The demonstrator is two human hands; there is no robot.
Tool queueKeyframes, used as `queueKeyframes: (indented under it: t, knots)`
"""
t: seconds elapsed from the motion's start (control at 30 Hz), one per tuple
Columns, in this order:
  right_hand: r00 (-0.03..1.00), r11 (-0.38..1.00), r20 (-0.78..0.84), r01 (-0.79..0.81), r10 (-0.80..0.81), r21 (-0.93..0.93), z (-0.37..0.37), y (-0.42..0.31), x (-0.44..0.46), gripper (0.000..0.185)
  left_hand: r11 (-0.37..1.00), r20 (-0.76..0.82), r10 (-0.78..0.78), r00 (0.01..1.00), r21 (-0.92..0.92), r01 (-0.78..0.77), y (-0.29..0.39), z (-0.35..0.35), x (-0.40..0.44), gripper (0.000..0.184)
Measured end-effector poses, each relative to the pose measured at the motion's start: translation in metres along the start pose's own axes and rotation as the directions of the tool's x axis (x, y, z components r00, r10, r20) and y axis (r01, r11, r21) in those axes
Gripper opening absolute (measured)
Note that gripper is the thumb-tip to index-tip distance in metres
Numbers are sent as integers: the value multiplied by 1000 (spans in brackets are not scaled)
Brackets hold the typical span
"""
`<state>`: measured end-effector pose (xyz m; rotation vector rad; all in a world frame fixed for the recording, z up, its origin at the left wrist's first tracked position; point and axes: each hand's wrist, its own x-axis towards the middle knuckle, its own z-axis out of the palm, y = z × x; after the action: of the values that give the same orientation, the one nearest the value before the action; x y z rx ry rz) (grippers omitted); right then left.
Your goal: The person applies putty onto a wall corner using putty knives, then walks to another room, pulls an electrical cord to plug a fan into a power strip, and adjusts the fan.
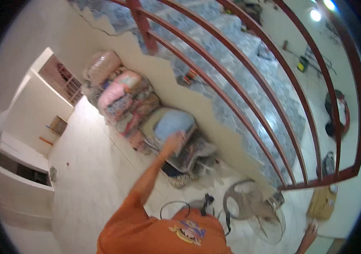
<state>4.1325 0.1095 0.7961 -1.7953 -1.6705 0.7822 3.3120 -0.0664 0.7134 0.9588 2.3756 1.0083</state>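
Observation:
My left hand (175,143), at the end of an outstretched arm, touches the lower edge of a folded light-blue cloth (174,123). The cloth lies on top of a stack of folded fabrics, with a clear plastic bag (203,149) of dark items just below. Blur hides whether the fingers grip it. My right hand (311,229) is out at the lower right, below a brown cardboard box (321,204). Its fingers look stretched out and nothing shows in them. A standing fan (254,209) is between my body and that hand.
Several bundles of packed fabrics (119,95) line the low stair wall. Blue-grey patterned steps (231,72) rise behind a curved brown railing (248,40). A black cable (175,203) hangs at my chest. Tools and a yellow-black item (302,64) lie on the floor beyond the railing.

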Motion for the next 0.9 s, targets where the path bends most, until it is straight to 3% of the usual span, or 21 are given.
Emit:
queueKeyframes:
  t: [0.03, 0.07, 0.1, 0.13, 0.17, 0.2, 0.23, 0.27, 0.37, 0.43, 0.47, 0.5, 0.57, 0.6, 0.7, 0.8, 0.9]
  knots:
    - [999, 1000, 43, 3, -4, 31, 14, -105, -15, 36, 990, -14, -117, 993, 72, 118, 2, -9, 29, 37]
    - [989, 990, 110, 89, -102, 113, 31, -161, -19, 34, 997, -57, 73, 996, 21, -72, 31, -37, 35, 39]
    - [965, 961, 160, 174, -210, 213, 49, -200, -19, 32, 935, -207, 353, 912, 119, -335, 15, -43, 73, 37]
    - [923, 959, 263, 272, -282, 75, 65, -227, -17, 30, 955, -212, 291, 933, 2, -297, 17, -51, 111, 38]
    - [866, 924, 371, 379, -336, -48, 85, -255, -11, 28, 935, -278, 352, 894, 147, -323, 24, -59, 145, 34]
    - [804, 928, 483, 368, -347, 53, 112, -303, -18, 25, 901, -330, 413, 849, 284, -328, 32, -63, 170, 30]
    - [644, 807, 579, 590, -500, 42, 141, -326, -13, 26, 864, -361, 495, 791, 297, -405, 45, -61, 184, 34]
    - [587, 757, 621, 653, -519, 14, 170, -342, -11, 27, 815, -402, 579, 710, 313, -487, 63, -63, 208, 40]
    - [471, 673, 683, 739, -558, 40, 263, -392, -8, 30, 770, -308, 635, 708, 320, -552, 79, -62, 266, 41]
    - [410, 684, 741, 724, -532, 90, 333, -404, 16, 31, 762, -197, 647, 737, 140, -632, 83, -63, 299, 49]
    - [405, 633, 693, 769, -597, 95, 368, -408, 28, 33, 751, -141, 658, 740, 48, -658, 81, -64, 315, 53]
    - [393, 580, 643, 808, -657, 99, 396, -417, 36, 34, 795, -85, 606, 791, 92, -599, 77, -64, 330, 64]
    - [388, 513, 466, 840, -795, 176, 440, -457, 49, 38, 730, -1, 682, 732, -75, -680, 83, -64, 342, 63]
    - [451, 563, 428, 807, -783, 179, 458, -478, 49, 38, 692, 42, 717, 696, -159, -704, 85, -67, 346, 63]
    - [521, 572, 265, 800, -811, 181, 516, -496, 79, 39, 804, 218, 594, 775, -130, -580, 90, -73, 353, 70]
    - [471, 485, 163, 872, -867, 58, 584, -489, 137, 39, 846, 114, 530, 840, -141, -515, 96, -72, 355, 53]
    - [449, 444, -34, 864, -893, -237, 631, -485, 186, 32, 675, 130, 528, 839, -664, -321, 77, -44, 386, 49]
